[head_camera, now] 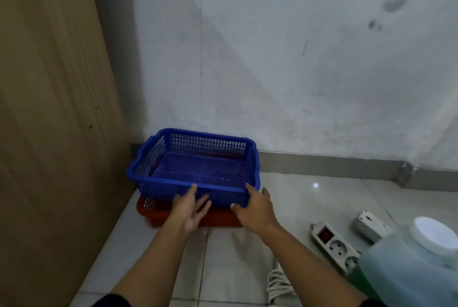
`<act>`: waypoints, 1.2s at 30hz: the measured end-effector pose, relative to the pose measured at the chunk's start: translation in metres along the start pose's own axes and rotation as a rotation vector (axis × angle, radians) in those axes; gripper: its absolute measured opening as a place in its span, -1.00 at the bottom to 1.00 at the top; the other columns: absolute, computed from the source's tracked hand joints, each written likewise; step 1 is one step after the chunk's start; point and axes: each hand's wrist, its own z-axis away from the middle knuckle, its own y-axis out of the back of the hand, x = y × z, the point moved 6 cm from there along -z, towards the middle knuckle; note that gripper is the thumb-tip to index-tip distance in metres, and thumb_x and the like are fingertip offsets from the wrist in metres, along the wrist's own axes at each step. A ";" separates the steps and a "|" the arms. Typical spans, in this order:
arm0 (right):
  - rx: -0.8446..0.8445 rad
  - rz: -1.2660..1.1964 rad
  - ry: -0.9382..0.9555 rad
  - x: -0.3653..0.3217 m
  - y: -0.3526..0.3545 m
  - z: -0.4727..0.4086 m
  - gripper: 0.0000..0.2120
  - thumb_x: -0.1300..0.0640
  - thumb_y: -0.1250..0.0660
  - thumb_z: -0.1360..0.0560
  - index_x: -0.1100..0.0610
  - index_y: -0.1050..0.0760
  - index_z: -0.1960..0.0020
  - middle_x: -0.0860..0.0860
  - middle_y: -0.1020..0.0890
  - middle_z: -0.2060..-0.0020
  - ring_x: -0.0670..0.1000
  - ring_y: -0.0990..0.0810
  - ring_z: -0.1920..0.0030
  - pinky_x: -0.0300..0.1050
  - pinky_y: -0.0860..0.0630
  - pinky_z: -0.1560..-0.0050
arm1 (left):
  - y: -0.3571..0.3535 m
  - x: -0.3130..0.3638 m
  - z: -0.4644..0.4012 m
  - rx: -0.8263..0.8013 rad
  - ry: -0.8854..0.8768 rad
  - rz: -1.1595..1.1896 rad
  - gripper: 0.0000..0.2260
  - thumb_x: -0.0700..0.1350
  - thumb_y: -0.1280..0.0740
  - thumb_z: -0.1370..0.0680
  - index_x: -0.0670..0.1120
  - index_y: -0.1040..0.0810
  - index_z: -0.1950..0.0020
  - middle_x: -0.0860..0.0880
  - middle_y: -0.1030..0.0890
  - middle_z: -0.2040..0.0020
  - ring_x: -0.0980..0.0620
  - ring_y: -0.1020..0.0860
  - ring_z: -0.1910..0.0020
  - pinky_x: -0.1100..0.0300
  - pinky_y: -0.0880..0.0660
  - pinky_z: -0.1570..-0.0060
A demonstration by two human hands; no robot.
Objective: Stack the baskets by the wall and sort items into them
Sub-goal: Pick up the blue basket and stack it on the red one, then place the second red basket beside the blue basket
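A blue mesh basket sits on top of a red basket on the tiled floor, in the corner by the white wall. It is empty. My left hand is at the blue basket's near wall, fingers spread, thumb at the rim. My right hand touches the basket's near right corner, thumb on the rim and fingers against the outside. Whether either hand truly grips the basket is unclear; both look open against it.
A brown wooden panel stands at the left. On the floor at right lie a white power strip with a coiled cord, a grey box, and a jug of green liquid with a white cap.
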 end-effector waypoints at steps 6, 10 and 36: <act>-0.059 0.045 0.012 0.017 -0.014 -0.005 -0.49 0.20 -0.37 -0.46 0.16 -0.38 -0.39 0.12 -0.48 -0.31 0.10 -0.42 -0.33 -0.28 -0.30 -0.27 | -0.003 -0.039 0.002 0.028 0.211 -0.374 -0.79 -0.13 -0.17 -0.59 -0.23 -0.38 -0.15 -0.25 -0.49 0.10 -0.10 -0.53 0.20 0.12 -0.53 0.28; -0.022 0.071 0.021 0.026 -0.010 0.007 -0.58 0.22 -0.31 -0.46 0.10 -0.46 -0.32 0.12 -0.55 -0.21 0.08 -0.53 -0.19 -0.27 -0.40 -0.16 | -0.029 -0.064 0.019 -0.082 0.311 -0.588 -0.83 -0.09 -0.23 -0.51 -0.17 -0.48 0.19 -0.14 -0.52 0.28 -0.03 -0.47 0.33 0.15 -0.47 0.29; -0.216 0.494 -0.050 0.240 0.148 0.331 -0.65 -0.06 -0.30 -0.46 0.04 -0.46 -0.19 0.10 -0.55 -0.15 0.13 -0.55 -0.11 0.08 -0.51 -0.17 | 0.032 -0.218 0.317 -0.181 0.272 -1.817 -0.42 0.07 -0.28 -0.53 -0.10 -0.18 -0.46 -0.14 -0.44 -0.37 -0.15 -0.43 -0.32 -0.11 -0.41 -0.20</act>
